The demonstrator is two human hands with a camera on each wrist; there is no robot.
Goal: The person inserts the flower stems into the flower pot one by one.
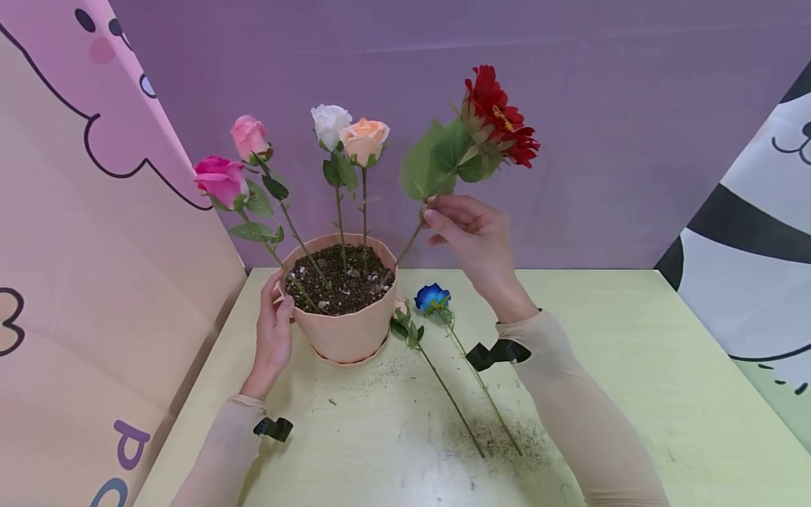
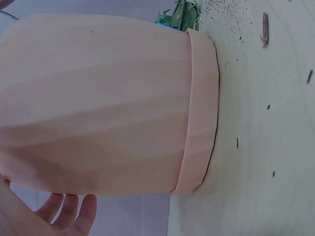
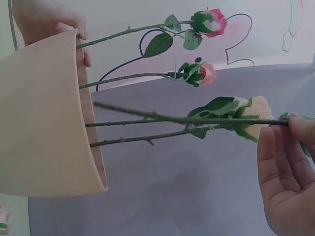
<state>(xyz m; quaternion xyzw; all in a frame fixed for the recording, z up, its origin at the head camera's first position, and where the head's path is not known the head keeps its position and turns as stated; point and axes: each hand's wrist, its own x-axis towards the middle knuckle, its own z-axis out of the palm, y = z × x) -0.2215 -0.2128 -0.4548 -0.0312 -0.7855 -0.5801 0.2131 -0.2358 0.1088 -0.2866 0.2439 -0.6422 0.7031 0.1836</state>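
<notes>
My right hand (image 1: pixel 472 236) pinches the stem of a red flower (image 1: pixel 497 116) with broad green leaves, between thumb and fingers. In the right wrist view, the bare lower end of that stem (image 3: pixel 125 110) shows just outside the pot's opening. My left hand (image 1: pixel 275 334) holds the left side of a pale pink flower pot (image 1: pixel 345 334), with fingers at the rim. Dark soil (image 1: pixel 348 299) fills the pot. Standing in it are a magenta rose (image 1: pixel 222 180), a pink rose (image 1: pixel 250 136), a white rose (image 1: pixel 331 125) and a peach rose (image 1: pixel 365 141).
Right of the pot, a blue rose (image 1: pixel 433 297) and another stem with green leaves (image 1: pixel 408 331) lie on the pale table (image 1: pixel 633 366); the second bloom is partly hidden by the pot. Soil crumbs (image 1: pixel 494 436) are scattered near the stem ends. A purple backdrop (image 1: pixel 602 141) stands behind.
</notes>
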